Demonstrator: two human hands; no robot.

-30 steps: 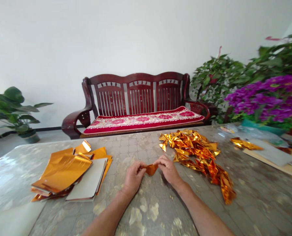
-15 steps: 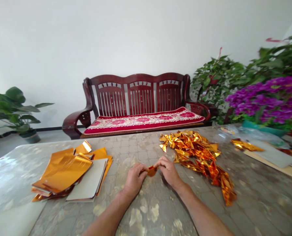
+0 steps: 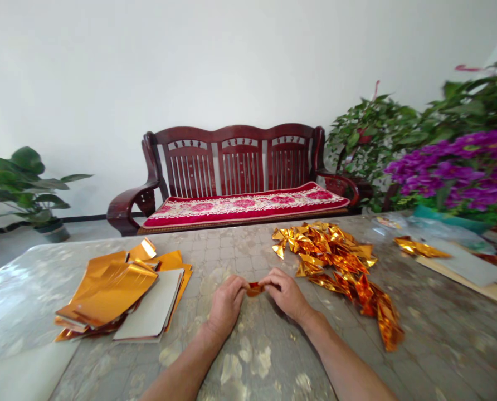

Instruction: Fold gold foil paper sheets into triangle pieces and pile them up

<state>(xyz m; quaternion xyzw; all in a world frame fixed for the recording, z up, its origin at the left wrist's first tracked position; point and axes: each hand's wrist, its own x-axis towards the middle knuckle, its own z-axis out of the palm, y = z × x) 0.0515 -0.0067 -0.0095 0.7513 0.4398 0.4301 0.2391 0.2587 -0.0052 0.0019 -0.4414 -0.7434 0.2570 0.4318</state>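
Note:
Between my two hands is a small folded piece of gold foil paper (image 3: pixel 254 289), held just above the patterned table. My left hand (image 3: pixel 227 301) pinches its left end, and my right hand (image 3: pixel 285 292) pinches the right end. The fingers hide both ends of the piece. To the left lies a loose stack of gold foil paper sheets (image 3: pixel 110 287), some with a grey-white side up. A heap of folded, pointed gold foil pieces (image 3: pixel 332 250) spreads out to the right of my right hand.
The table (image 3: pixel 240 356) has a glossy cover. At its right side stand purple flowers (image 3: pixel 457 167) near a clear plastic bag (image 3: pixel 436 231) and flat cardboard (image 3: pixel 469 278). Beyond the table is a wooden bench (image 3: pixel 240 161) with a red cushion (image 3: pixel 248 207). A potted plant (image 3: pixel 31 184) stands at left.
The foil piece between my hands looks flatter and narrower than before. Both hands have shifted only slightly, still pinching its ends.

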